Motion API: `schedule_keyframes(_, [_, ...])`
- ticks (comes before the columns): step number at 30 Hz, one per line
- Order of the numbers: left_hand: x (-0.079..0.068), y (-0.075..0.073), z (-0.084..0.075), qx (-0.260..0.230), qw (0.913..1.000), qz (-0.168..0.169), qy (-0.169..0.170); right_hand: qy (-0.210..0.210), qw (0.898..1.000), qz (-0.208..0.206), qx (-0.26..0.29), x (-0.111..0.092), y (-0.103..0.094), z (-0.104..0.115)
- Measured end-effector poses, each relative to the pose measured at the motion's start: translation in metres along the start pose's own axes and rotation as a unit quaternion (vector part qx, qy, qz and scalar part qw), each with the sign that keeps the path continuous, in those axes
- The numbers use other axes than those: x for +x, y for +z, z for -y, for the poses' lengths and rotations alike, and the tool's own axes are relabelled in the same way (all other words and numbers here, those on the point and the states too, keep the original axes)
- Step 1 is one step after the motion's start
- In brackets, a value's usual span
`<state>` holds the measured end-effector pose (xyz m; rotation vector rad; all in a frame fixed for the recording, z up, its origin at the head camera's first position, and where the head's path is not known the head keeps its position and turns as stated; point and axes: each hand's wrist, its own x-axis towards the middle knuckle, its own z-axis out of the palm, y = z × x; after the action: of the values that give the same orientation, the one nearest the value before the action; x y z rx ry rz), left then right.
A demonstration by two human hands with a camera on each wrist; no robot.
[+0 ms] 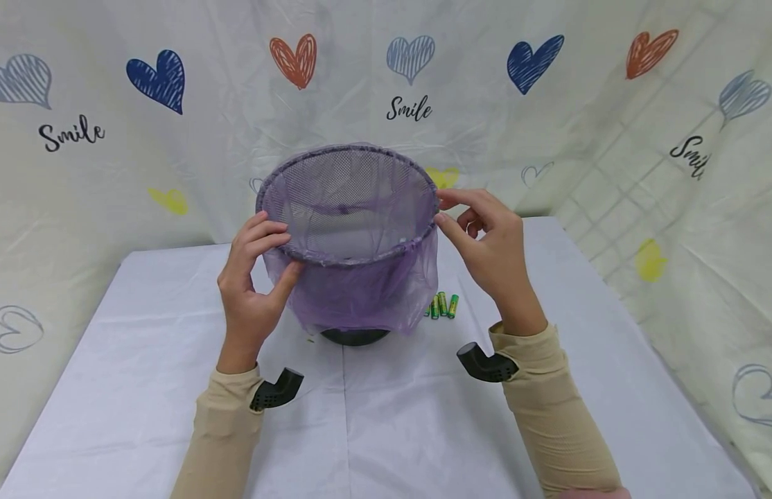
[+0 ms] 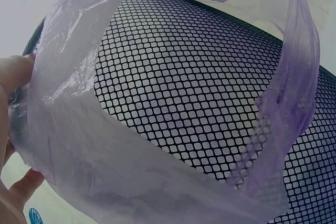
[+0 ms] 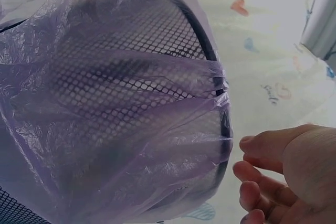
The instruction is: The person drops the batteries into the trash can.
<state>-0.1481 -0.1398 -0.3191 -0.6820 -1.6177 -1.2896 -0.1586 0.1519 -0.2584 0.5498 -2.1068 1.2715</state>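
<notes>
A black mesh wastebasket (image 1: pixel 355 337) stands on the white table, its mouth tilted toward me. A thin purple plastic bag (image 1: pixel 361 298) lines it and hangs folded over the rim down the outside, hiding most of the wall. My left hand (image 1: pixel 255 277) grips the left side of the rim through the bag, fingers over the edge and thumb on the outer front. At the right side of the rim is my right hand (image 1: pixel 486 239), thumb and index finger apart. In the right wrist view its loosely bent fingers (image 3: pixel 260 192) hold nothing, beside the bag-covered rim (image 3: pixel 224 124).
Several green batteries (image 1: pixel 453 306) lie on the white-covered table (image 1: pixel 398 430), right of the wastebasket. Behind and at the right hangs a pale curtain (image 1: pixel 355 97) printed with hearts. Black wrist cameras (image 1: pixel 276 389) stick out from both sleeves.
</notes>
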Motion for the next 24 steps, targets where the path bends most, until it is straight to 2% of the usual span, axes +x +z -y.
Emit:
schedule_keyframes(14, [0.000, 0.000, 0.000, 0.000, 1.0000, 0.002, 0.002, 0.024, 1.000, -0.009, -0.006, -0.012, -0.008, -0.013])
schedule_keyframes(24, [0.005, 0.001, -0.012, -0.004, 1.0000, 0.002, 0.004, 0.049, 0.999, -0.004, -0.024, -0.020, -0.013, -0.021])
